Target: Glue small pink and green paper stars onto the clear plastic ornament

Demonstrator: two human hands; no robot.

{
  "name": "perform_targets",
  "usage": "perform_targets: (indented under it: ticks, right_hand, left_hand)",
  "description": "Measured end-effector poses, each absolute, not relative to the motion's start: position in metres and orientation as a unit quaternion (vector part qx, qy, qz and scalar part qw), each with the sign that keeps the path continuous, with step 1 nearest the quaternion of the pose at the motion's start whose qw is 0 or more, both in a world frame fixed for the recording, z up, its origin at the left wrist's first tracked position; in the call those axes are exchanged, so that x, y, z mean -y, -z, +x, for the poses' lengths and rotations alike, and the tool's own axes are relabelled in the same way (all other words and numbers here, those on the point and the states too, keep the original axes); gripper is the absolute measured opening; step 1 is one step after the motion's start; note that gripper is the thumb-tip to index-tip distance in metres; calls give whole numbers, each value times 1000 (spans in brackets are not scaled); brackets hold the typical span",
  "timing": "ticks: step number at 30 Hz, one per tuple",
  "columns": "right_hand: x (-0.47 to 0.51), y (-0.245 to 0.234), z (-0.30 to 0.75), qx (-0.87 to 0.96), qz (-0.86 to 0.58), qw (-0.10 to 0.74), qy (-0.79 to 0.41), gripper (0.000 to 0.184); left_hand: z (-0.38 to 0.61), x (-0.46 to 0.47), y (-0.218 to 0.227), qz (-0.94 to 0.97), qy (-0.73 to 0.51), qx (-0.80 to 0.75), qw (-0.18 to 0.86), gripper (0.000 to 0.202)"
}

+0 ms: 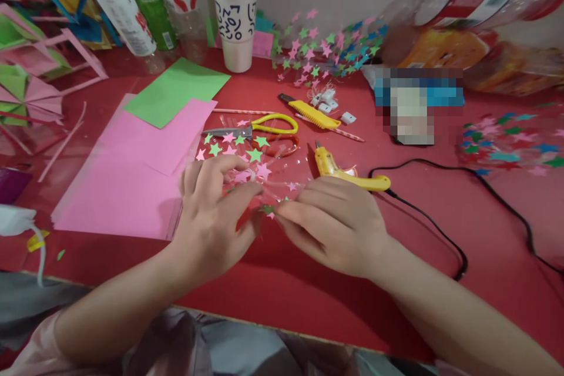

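My left hand [210, 220] and my right hand [332, 220] meet over the red table [308, 294], both with fingers pinched together. Between them lies a clear plastic piece [259, 173] stuck with small pink and green paper stars. My left fingers grip its near edge. My right fingertips pinch a small green star [267, 210] at that edge. A yellow glue gun [348, 171] lies just beyond my right hand.
Yellow-handled scissors [259, 127], a yellow cutter [312, 113] and pink paper sheets [132, 182] with a green sheet [176, 89] lie ahead. Bottles and a white cup [235, 12] stand at the back. A black cord [440, 229] loops at right.
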State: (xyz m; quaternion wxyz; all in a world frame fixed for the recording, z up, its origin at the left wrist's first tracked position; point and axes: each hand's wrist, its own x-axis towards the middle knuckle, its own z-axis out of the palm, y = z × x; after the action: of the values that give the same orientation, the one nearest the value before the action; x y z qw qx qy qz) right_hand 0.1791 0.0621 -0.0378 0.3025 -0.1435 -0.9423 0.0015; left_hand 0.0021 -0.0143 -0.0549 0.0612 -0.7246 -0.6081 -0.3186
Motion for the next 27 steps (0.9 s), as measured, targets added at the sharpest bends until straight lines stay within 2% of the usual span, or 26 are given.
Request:
perform_targets:
  ticks: [11, 27]
  right_hand:
    - [-62, 40, 176, 948, -154, 279, -20, 26]
    - [-59, 42, 174, 939, -177, 292, -43, 17]
  left_hand:
    - [3, 16, 53, -730, 316, 605, 44, 16]
    - [3, 17, 50, -744, 322, 584, 36, 12]
